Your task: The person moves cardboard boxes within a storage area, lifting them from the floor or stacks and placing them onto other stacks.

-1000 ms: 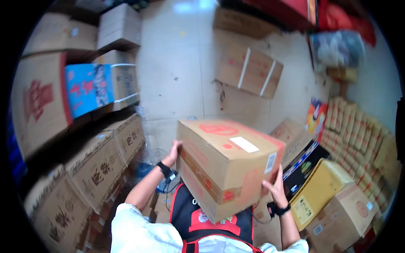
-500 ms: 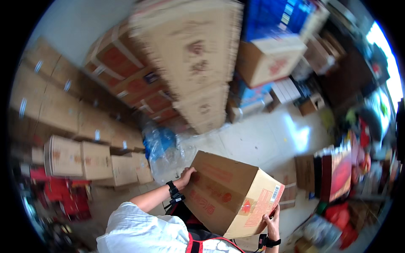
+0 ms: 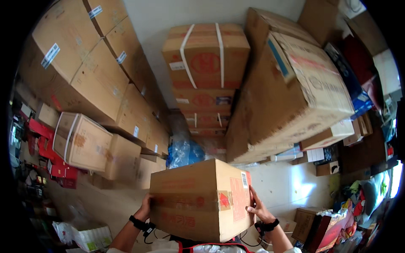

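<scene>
A brown cardboard box [image 3: 183,183] with red printing is held up in front of my body, one corner edge turned toward me. Brown tape runs across its left face, and a barcode label sits on the right one. My left hand [image 3: 145,207] presses on the box's left end, its fingers partly hidden behind the carton. Against the opposite side, my right hand [image 3: 259,209] grips with the thumb over the face and fingers along the edge. Both wrists carry black straps with small devices. The box's underside is hidden.
Tall carton stacks [image 3: 97,80] line the left. Strapped boxes [image 3: 206,55] stand against the back wall, beside large worn cartons [image 3: 274,97] at right. A blue plastic-wrapped bundle [image 3: 185,152] lies on the floor behind my box. Colourful clothes and bags [image 3: 358,202] pile up at far right.
My view has swung left toward the strapped stack. The box has turned and now sits more level and central before me, still between both hands.
</scene>
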Tool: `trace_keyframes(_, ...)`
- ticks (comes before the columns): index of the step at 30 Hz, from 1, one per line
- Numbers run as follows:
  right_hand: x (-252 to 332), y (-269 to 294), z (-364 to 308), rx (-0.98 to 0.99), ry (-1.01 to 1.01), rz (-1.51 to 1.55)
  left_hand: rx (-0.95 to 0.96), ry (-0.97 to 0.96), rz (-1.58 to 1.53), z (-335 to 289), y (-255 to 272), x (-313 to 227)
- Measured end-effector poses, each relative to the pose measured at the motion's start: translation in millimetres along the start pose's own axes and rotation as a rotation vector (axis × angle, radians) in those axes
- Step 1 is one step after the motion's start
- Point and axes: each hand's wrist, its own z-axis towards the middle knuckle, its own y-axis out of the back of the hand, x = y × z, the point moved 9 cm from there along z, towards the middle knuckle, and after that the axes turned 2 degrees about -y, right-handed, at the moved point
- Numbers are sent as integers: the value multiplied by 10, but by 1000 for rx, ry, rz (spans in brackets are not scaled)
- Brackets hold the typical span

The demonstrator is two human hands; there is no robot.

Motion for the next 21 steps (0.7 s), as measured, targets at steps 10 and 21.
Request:
trace_keyframes(10, 2985, -438, 1285, 124, 410, -2, 79, -732, 179, -525, 454, -3533)
trace_keyframes(21, 5055, -154, 2001, -66, 949, 114, 110, -1132, 804, -1168, -1470, -7363)
